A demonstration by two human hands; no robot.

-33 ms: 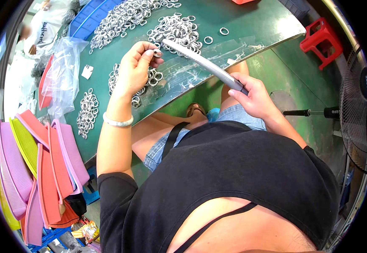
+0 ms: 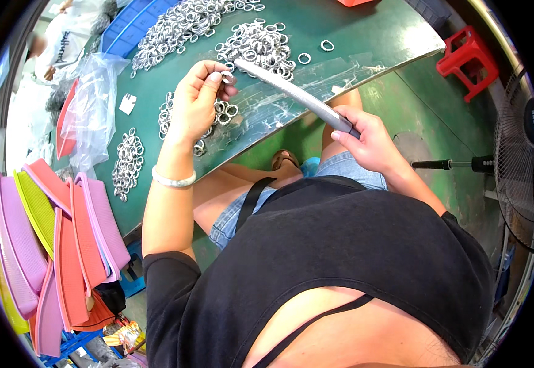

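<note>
My left hand (image 2: 202,101) is raised over the green table, its thumb and fingers closed on a small silver-grey ring (image 2: 227,77). In my right hand (image 2: 365,136) I grip the dark handle end of a ring mandrel (image 2: 291,90), a long tapered grey rod. The rod slants up and left over the table edge, its thin tip close to the ring but apart from it. A heap of similar rings (image 2: 256,44) lies just beyond the tip. More loose rings (image 2: 225,112) sit under and beside my left hand, partly hidden by it.
A larger ring pile (image 2: 172,27) lies by a blue crate (image 2: 129,27) at the far left. A smaller cluster (image 2: 128,162) and a clear plastic bag (image 2: 89,116) are left. Coloured trays (image 2: 74,245) stack lower left. At right stand a red stool (image 2: 470,61) and a fan (image 2: 515,159).
Almost nothing differs. The mandrel's tip has shifted very slightly left, towards the ring in my left hand. Both grips stay the same.
</note>
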